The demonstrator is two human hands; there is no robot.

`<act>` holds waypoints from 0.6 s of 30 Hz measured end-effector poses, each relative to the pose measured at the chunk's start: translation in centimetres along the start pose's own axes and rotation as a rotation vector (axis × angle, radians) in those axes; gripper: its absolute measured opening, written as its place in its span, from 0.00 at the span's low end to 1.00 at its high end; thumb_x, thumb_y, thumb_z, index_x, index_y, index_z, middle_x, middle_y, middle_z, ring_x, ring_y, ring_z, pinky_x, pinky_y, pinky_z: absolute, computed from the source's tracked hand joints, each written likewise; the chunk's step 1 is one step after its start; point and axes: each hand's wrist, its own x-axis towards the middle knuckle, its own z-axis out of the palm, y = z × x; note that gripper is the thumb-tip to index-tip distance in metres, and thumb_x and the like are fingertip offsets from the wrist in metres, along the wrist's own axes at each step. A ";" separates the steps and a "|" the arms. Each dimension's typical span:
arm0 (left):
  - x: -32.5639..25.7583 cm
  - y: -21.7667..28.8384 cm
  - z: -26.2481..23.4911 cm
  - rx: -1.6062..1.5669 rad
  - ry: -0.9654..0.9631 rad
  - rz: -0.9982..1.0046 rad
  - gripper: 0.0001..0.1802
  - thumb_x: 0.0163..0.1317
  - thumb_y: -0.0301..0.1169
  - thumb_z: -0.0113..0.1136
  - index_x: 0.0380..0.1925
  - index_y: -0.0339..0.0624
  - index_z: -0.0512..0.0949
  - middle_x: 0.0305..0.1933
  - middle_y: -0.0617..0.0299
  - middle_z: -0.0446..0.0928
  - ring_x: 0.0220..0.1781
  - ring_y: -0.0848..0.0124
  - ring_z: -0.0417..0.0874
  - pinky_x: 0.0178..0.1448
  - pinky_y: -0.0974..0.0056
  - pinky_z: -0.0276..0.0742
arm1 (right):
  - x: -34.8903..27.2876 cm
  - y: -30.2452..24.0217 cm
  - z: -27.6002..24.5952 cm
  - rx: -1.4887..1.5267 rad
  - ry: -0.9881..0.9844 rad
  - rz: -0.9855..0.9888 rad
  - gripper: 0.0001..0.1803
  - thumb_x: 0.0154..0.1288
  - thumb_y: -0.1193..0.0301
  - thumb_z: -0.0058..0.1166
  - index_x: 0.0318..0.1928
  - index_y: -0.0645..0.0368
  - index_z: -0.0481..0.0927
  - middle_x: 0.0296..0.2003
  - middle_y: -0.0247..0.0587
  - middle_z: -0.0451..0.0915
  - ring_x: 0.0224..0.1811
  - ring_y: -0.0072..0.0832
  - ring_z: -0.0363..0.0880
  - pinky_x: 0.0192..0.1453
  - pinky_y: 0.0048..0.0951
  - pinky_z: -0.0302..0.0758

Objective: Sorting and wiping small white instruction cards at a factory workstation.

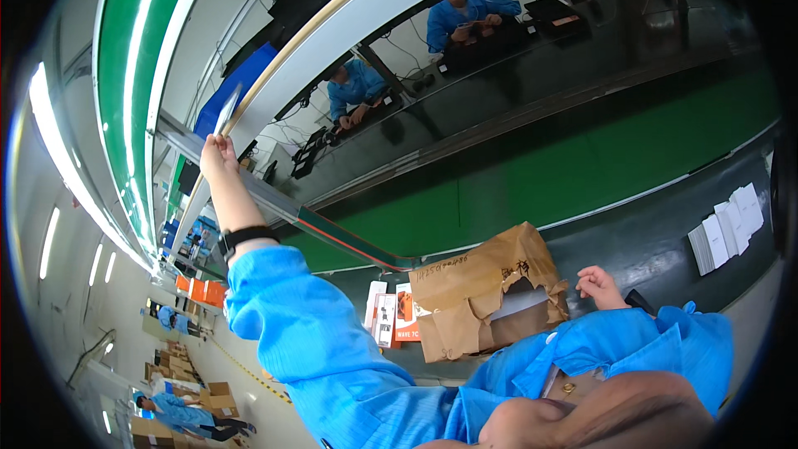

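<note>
My left hand is raised at the upper left, beside the wooden-edged shelf. Its fingers are closed on the lower end of a thin, flat, pale sheet, which stands nearly on edge in front of a blue bin. Low on the right, my right hand hovers by the right end of a torn brown paper package, with loosely bent fingers and nothing visible in them. Through the torn hole a pale stack shows inside the package.
Small printed boxes stand left of the package. White booklets or cards lie fanned at the far right. A metal post slants down to the bench. Across the dark counter, two people in blue handle small things; another person is at lower left.
</note>
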 end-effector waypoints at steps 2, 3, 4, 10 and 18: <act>-1.0 2.4 -5.7 0.052 -0.180 0.117 0.05 0.58 0.26 0.49 0.33 0.36 0.68 0.27 0.64 0.70 0.27 0.75 0.71 0.41 0.69 0.72 | -0.4 -0.2 1.1 0.005 -0.083 -0.010 0.10 0.59 0.75 0.46 0.42 0.61 0.68 0.29 0.34 0.74 0.26 0.16 0.69 0.32 0.17 0.67; -4.2 1.3 -7.5 0.096 -0.335 0.164 0.05 0.58 0.26 0.48 0.33 0.36 0.68 0.27 0.64 0.70 0.27 0.75 0.72 0.39 0.70 0.72 | -0.6 -0.6 1.2 -0.002 -0.094 -0.021 0.10 0.59 0.75 0.46 0.42 0.61 0.68 0.29 0.33 0.74 0.27 0.16 0.69 0.33 0.17 0.67; -10.5 1.2 -7.7 0.101 -0.413 0.209 0.06 0.59 0.26 0.46 0.35 0.35 0.67 0.31 0.61 0.71 0.29 0.75 0.72 0.37 0.71 0.73 | -0.8 -0.6 1.5 0.005 -0.142 -0.018 0.10 0.59 0.75 0.46 0.42 0.62 0.68 0.30 0.34 0.74 0.28 0.16 0.69 0.33 0.17 0.67; -42.1 -9.5 -16.7 -0.035 -0.304 -0.513 0.16 0.60 0.30 0.47 0.46 0.35 0.64 0.46 0.57 0.71 0.46 0.68 0.74 0.49 0.64 0.72 | -2.6 -3.0 3.7 -0.062 -0.499 0.071 0.13 0.62 0.71 0.43 0.46 0.62 0.66 0.34 0.36 0.73 0.32 0.18 0.70 0.38 0.20 0.68; -60.9 -12.1 -21.7 0.202 -0.327 -1.112 0.13 0.59 0.27 0.49 0.44 0.35 0.67 0.34 0.64 0.72 0.31 0.79 0.72 0.37 0.74 0.70 | -5.3 -2.4 10.5 -0.086 -0.848 0.565 0.20 0.63 0.69 0.43 0.55 0.62 0.61 0.48 0.39 0.69 0.49 0.26 0.68 0.51 0.28 0.67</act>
